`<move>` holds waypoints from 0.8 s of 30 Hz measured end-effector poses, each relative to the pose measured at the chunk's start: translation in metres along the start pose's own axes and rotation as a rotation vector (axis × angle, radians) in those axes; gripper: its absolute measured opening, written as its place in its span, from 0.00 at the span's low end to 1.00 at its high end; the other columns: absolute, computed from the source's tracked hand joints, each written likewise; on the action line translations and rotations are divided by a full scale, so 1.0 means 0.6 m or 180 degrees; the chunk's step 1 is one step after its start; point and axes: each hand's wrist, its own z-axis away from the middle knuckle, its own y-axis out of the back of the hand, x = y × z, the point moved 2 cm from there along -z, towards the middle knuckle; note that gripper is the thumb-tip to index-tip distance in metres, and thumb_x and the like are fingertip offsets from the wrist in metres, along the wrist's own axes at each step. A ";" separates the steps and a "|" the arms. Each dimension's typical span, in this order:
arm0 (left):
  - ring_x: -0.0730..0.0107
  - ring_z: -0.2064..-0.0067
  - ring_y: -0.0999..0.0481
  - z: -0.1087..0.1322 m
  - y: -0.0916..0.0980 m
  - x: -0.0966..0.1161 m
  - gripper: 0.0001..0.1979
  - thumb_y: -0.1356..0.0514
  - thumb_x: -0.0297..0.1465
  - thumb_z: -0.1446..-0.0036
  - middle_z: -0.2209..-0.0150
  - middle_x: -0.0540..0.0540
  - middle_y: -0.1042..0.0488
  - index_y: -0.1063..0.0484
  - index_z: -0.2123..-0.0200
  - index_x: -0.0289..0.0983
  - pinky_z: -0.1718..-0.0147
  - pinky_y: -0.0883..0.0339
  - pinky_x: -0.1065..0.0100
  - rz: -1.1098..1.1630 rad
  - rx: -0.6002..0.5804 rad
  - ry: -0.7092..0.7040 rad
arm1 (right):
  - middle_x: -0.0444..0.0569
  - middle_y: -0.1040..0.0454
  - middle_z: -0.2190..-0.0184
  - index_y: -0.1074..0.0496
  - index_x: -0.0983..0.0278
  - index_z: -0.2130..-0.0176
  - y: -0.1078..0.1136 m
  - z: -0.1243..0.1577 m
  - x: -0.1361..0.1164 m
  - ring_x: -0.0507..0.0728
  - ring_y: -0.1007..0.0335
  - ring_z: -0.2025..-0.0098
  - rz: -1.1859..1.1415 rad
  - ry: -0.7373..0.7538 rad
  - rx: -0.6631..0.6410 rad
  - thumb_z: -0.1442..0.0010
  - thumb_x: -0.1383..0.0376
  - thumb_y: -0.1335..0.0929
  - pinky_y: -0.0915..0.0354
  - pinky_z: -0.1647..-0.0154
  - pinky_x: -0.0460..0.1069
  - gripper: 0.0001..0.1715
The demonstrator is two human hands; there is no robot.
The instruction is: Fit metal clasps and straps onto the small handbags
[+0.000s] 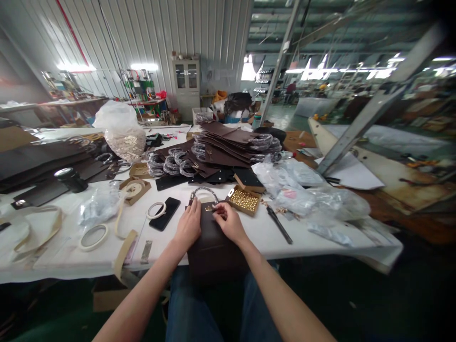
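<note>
A dark brown leather bag panel (215, 244) hangs over the table's front edge towards my lap. At its top is a plastic-wrapped handle (205, 188) in an arch, and below that a small gold emblem (208, 208). My left hand (191, 222) lies on the panel's left side, fingers stretched out together towards the handle's left end. Thumb and fingertips of my right hand (228, 219) are pinched at the handle's right end; what they hold is too small to make out. An open cardboard box of gold studs (245, 199) stands just beyond my right hand.
A black phone (165, 214) with a tape roll (156, 210) on it lies left, a dark slim tool (279, 225) right. Brown panels with wrapped handles (228, 145) are stacked behind. Plastic bags (302, 190) cover the right side; a black jar (70, 179) is left.
</note>
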 end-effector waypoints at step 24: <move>0.45 0.31 0.30 0.009 -0.033 0.014 0.36 0.51 0.21 0.32 0.26 0.33 0.31 0.34 0.23 0.36 0.32 0.31 0.45 0.0482 0.0128 0.0228 | 0.51 0.20 0.46 0.19 0.58 0.42 -0.006 -0.002 -0.008 0.61 0.21 0.51 0.0755 0.0331 -0.0386 0.32 0.71 0.29 0.23 0.43 0.57 0.22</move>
